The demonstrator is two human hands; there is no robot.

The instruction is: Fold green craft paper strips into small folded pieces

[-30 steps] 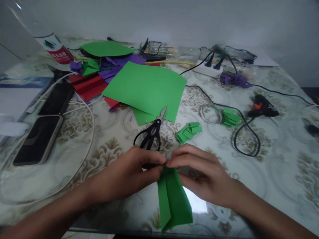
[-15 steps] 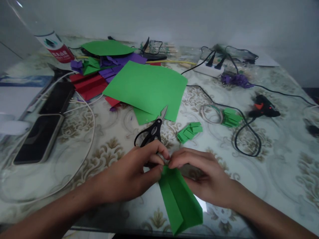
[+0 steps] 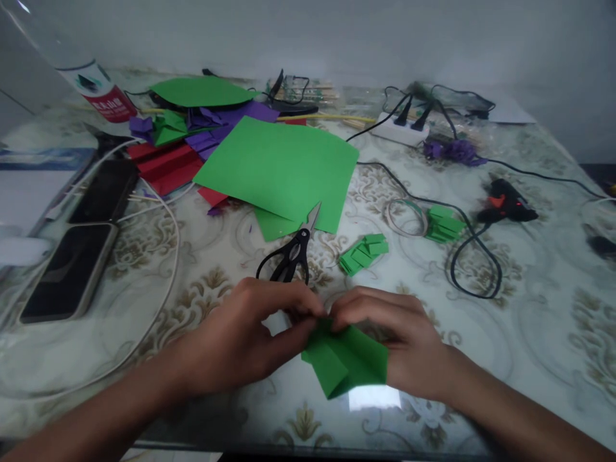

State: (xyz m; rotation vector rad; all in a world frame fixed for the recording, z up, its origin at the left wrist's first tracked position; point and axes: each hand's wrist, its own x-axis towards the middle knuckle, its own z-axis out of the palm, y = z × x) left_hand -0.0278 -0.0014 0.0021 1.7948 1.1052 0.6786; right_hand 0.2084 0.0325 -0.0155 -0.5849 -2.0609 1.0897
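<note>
1. The left hand (image 3: 240, 337) has its fingers pinched tight on the far end of the green paper (image 3: 359, 360); the right hand (image 3: 409, 340) curls its fingers onto it just beside them, thumb hidden.
2. Folding seems to call for level edges and firm, even creasing, the loose end supported below the fingers.
3. Beyond the fingers, scissors (image 3: 303, 235) lie on the flowered surface (image 3: 522, 340), before a pale wall (image 3: 337, 38).

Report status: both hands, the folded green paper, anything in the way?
Left hand and right hand pinching folded green paper at its far end. Scissors just beyond left hand, clear of that paper.
</note>
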